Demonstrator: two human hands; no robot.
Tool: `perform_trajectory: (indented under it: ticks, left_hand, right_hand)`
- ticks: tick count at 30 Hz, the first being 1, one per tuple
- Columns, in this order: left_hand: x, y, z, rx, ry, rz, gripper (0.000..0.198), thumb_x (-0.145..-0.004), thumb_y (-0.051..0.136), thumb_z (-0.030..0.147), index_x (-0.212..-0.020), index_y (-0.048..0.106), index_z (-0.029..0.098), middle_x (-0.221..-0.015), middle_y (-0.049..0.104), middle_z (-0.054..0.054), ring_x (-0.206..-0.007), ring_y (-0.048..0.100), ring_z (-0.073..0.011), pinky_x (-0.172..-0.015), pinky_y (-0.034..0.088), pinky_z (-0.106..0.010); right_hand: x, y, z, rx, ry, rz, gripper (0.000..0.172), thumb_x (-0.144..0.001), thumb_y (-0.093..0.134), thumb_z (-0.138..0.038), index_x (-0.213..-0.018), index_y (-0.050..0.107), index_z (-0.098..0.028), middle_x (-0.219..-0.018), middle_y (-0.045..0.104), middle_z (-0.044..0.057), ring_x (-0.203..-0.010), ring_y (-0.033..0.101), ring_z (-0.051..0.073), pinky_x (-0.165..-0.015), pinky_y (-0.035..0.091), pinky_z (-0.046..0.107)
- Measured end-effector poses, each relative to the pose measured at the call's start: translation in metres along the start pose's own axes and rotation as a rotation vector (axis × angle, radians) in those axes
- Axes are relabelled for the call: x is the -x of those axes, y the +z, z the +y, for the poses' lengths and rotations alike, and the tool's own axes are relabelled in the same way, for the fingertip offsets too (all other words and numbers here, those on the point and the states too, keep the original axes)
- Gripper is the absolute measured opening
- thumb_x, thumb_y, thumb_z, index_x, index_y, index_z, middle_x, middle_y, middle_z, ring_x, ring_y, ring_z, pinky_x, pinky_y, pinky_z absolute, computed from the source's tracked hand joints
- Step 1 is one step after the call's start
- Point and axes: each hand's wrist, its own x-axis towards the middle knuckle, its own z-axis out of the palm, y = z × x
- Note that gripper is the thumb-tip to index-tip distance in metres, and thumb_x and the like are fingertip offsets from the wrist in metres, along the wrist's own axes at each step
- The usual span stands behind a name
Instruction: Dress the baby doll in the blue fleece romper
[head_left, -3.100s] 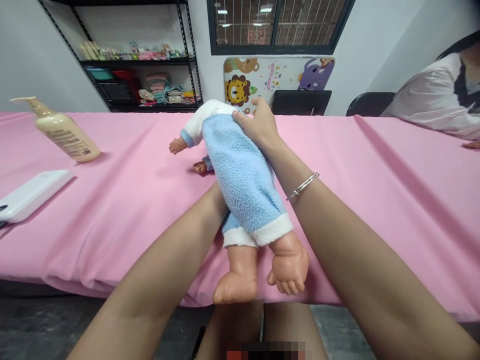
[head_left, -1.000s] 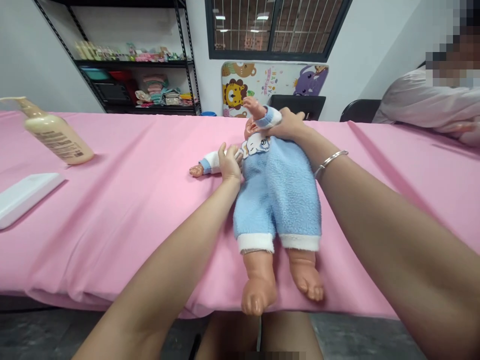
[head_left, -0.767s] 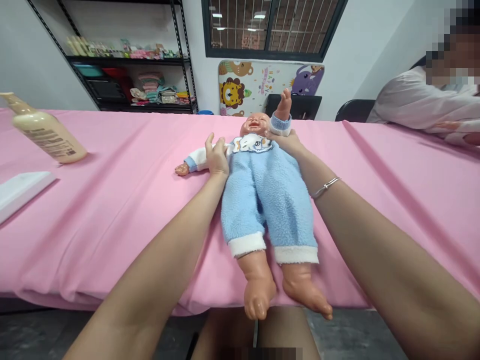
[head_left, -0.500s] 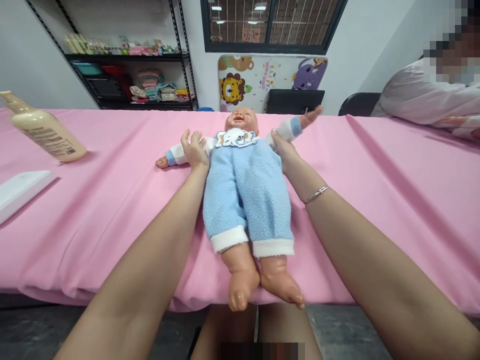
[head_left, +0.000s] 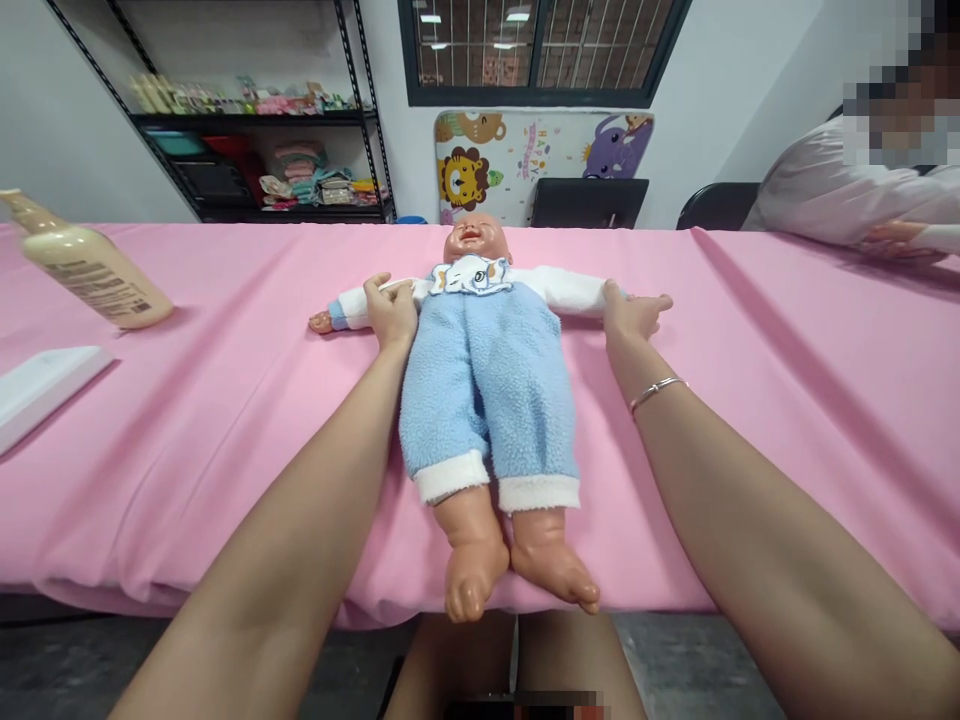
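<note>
A baby doll [head_left: 487,380] in blue fleecy overalls and a white-sleeved top lies on its back, its head toward the far edge and its bare feet at the near edge. Its arms stretch out to both sides. My left hand [head_left: 391,312] is closed round the doll's sleeve on the left, close to the shoulder. Over on the right, my right hand [head_left: 632,312] grips the other sleeve near the cuff, hiding the cuff and part of the doll's hand.
The pink-covered table [head_left: 765,430] bears a pump bottle [head_left: 97,275] and a white flat object [head_left: 49,392] at the left. A person [head_left: 825,190] leans on its far right. Behind stand a black shelf rack [head_left: 247,120] and a black chair [head_left: 716,207].
My right hand has slid outward from the doll's upper arm to its cuff. That arm, raised before, now lies lower and straighter. My left hand has barely moved.
</note>
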Motion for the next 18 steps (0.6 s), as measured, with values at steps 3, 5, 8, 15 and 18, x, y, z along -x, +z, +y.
perform_trajectory:
  ticks: [3,5,8,15,18]
  left_hand:
    - [-0.001,-0.001,-0.001,-0.041,0.024,0.013,0.028,-0.078,0.049,0.007,-0.1,0.04,0.023,-0.094,0.07,-0.006,-0.093,0.068,-0.0201,-0.092,0.051,-0.033]
    - [-0.001,-0.001,-0.002,-0.072,0.043,0.019,0.029,-0.077,0.048,0.005,-0.099,0.04,0.022,-0.091,0.069,-0.006,-0.09,0.068,-0.0213,-0.091,0.051,-0.034]
    - [0.0,-0.002,-0.002,-0.15,0.06,0.017,0.028,-0.075,0.047,0.004,-0.097,0.042,0.021,-0.087,0.067,-0.006,-0.088,0.067,-0.0233,-0.092,0.05,-0.036]
    - [0.005,-0.006,0.007,-0.45,0.096,-0.173,0.017,-0.074,0.048,0.006,-0.073,0.046,0.022,-0.091,0.067,-0.009,-0.101,0.063,-0.026,-0.1,0.044,-0.039]
    - [0.009,-0.015,0.009,-0.441,0.127,-0.241,0.017,-0.072,0.047,0.005,-0.075,0.049,0.021,-0.091,0.067,-0.007,-0.095,0.063,-0.0229,-0.095,0.048,-0.036]
  right_hand:
    - [0.005,-0.002,-0.001,0.055,0.036,0.039,0.06,-0.089,0.063,-0.032,-0.139,0.036,-0.013,-0.127,0.059,0.017,-0.133,0.042,0.035,-0.105,0.042,0.049]
    - [0.006,-0.001,-0.003,0.091,0.048,0.031,0.064,-0.088,0.064,-0.034,-0.139,0.037,-0.008,-0.129,0.059,0.019,-0.133,0.041,0.036,-0.106,0.041,0.048]
    - [0.006,-0.001,-0.004,0.128,0.077,0.029,0.063,-0.087,0.065,-0.034,-0.137,0.04,-0.005,-0.135,0.053,0.024,-0.135,0.038,0.036,-0.107,0.039,0.048]
    - [0.016,-0.011,-0.001,0.135,-0.155,0.102,0.056,-0.085,0.063,-0.022,-0.135,0.043,-0.007,-0.143,0.044,0.021,-0.137,0.036,0.031,-0.114,0.028,0.042]
    - [0.034,-0.01,-0.012,-0.082,-0.457,-0.055,0.023,-0.09,0.055,-0.024,-0.111,0.054,-0.014,-0.118,0.061,0.013,-0.115,0.055,0.023,-0.102,0.039,0.036]
